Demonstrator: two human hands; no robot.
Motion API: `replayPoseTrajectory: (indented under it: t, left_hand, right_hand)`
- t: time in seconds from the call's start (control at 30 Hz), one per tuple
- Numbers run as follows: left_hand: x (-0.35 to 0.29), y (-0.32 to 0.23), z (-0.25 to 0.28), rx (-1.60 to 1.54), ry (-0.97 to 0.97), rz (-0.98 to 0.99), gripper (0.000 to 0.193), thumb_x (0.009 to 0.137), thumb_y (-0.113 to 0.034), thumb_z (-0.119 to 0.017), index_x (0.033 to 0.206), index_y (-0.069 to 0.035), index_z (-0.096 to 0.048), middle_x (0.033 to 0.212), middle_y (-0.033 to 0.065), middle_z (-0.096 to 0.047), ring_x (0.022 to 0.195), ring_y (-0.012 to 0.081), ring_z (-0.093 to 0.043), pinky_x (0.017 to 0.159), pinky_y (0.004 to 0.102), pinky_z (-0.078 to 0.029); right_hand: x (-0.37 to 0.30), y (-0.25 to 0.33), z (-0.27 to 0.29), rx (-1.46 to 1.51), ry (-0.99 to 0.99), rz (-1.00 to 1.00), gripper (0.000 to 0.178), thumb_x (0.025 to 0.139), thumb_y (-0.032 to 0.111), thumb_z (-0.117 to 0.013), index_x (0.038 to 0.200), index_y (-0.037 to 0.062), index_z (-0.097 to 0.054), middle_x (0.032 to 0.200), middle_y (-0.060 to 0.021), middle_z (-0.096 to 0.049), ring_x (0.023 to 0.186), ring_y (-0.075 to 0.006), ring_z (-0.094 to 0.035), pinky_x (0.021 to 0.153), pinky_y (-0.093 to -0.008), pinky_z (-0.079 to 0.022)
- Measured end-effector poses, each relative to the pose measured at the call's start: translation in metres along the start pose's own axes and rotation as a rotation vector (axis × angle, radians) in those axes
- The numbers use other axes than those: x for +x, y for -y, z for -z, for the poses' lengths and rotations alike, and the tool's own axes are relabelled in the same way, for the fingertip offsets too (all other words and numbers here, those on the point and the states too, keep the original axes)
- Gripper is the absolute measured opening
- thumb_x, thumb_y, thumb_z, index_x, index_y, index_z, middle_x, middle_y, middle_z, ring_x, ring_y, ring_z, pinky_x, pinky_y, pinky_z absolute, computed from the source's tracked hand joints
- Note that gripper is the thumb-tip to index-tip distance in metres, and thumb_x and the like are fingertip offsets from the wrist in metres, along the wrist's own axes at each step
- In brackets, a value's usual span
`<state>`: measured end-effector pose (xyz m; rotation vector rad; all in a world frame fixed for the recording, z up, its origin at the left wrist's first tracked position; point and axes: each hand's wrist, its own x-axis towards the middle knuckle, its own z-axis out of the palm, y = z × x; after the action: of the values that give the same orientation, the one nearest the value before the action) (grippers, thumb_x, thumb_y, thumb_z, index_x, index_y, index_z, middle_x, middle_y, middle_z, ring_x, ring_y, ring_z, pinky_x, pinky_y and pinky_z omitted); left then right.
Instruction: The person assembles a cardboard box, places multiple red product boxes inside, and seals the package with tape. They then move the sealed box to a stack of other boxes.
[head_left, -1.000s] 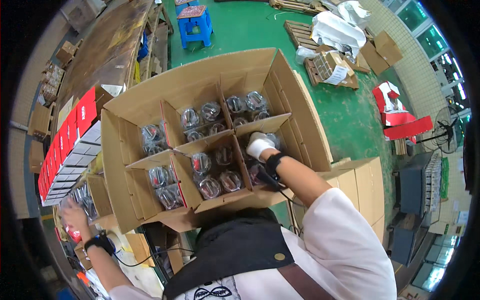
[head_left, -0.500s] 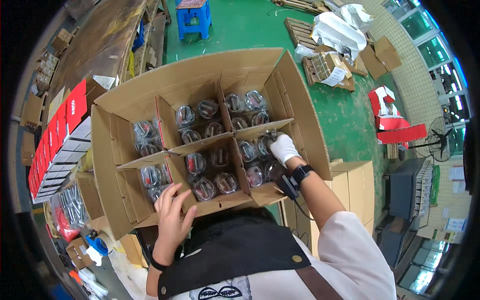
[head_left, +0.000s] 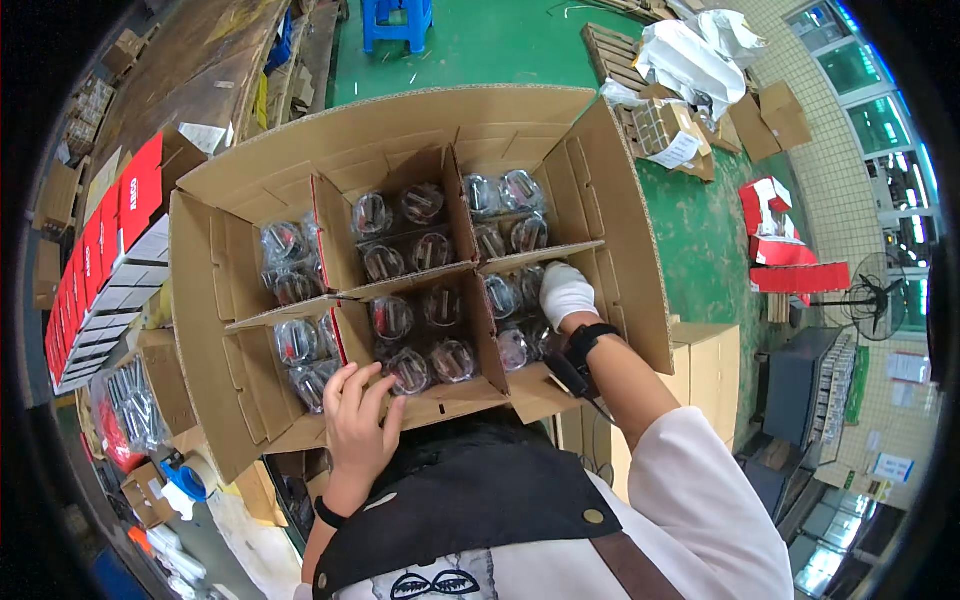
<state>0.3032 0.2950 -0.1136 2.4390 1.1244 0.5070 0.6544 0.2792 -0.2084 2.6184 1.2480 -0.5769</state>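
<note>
A large open cardboard box [head_left: 622, 185] stands in front of me, split by cardboard dividers into several compartments. Each compartment holds round metal parts in clear plastic that look like pistons [head_left: 453, 360]. My right hand [head_left: 567, 292], in a white glove, reaches down into the near right compartment beside a wrapped piston [head_left: 530, 283]. Its fingers are curled downward, and what they hold, if anything, is hidden behind the glove. Bare and open, my left hand [head_left: 362, 420] rests at the box's near edge, fingers extended by the near middle compartment.
Red and white cartons [head_left: 105, 255] line the left side, with a bag of metal pins [head_left: 137, 398] below. Plain cartons [head_left: 705, 375] stand beneath the box's right side. Farther off are a blue stool [head_left: 397, 25], a pallet [head_left: 612, 55] and a black fan [head_left: 872, 297].
My right hand has dropped slightly and its fingers are now more hidden. My left hand has shifted a little right and down along the near edge. The view has moved slightly.
</note>
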Motion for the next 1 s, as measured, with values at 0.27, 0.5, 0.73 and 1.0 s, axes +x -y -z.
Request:
replayPoseTrajectory:
  t: [0.27, 0.5, 0.73, 1.0]
  left_hand:
    - [0.007, 0.002, -0.007, 0.008, -0.043, -0.046, 0.021, 0.077, -0.01, -0.071, 0.097, -0.005, -0.067, 0.107, 0.0095, -0.062, 0.112, 0.0346, -0.049, 0.097, 0.0431, -0.04]
    - [0.016, 0.002, -0.008, 0.005, -0.076, -0.086, 0.018, 0.076, -0.009, -0.071, 0.093, -0.006, -0.067, 0.102, 0.0071, -0.063, 0.107, 0.0337, -0.051, 0.092, 0.0424, -0.043]
    - [0.01, 0.002, -0.007, -0.009, -0.095, -0.057, 0.018, 0.075, -0.009, -0.071, 0.092, -0.006, -0.068, 0.1, 0.0066, -0.064, 0.106, 0.0333, -0.052, 0.092, 0.0417, -0.043]
    - [0.008, 0.006, -0.007, -0.041, -0.132, -0.055, 0.015, 0.075, -0.01, -0.07, 0.09, -0.008, -0.068, 0.099, 0.0041, -0.064, 0.108, 0.0308, -0.053, 0.092, 0.0409, -0.043]
  right_hand:
    - [0.001, -0.012, -0.011, 0.298, 0.049, -0.023, 0.029, 0.086, 0.018, -0.057, 0.104, -0.0033, -0.061, 0.099, -0.0312, -0.063, 0.099, -0.0446, -0.061, 0.085, -0.0488, -0.05]
    - [-0.047, 0.004, -0.006, 0.162, 0.559, 0.242, 0.036, 0.078, 0.028, -0.061, 0.09, -0.005, -0.068, 0.096, -0.0294, -0.064, 0.092, -0.0434, -0.063, 0.079, -0.0446, -0.05]
    - [-0.037, 0.027, -0.021, -0.023, 0.57, 0.222, 0.028, 0.078, 0.021, -0.063, 0.089, -0.0046, -0.069, 0.097, -0.0277, -0.065, 0.092, -0.0433, -0.064, 0.077, -0.0427, -0.051]
    - [-0.045, -0.003, -0.027, 0.276, 0.402, 0.036, 0.036, 0.086, 0.026, -0.057, 0.095, -0.0069, -0.066, 0.1, -0.0279, -0.066, 0.095, -0.0398, -0.065, 0.077, -0.0441, -0.053]
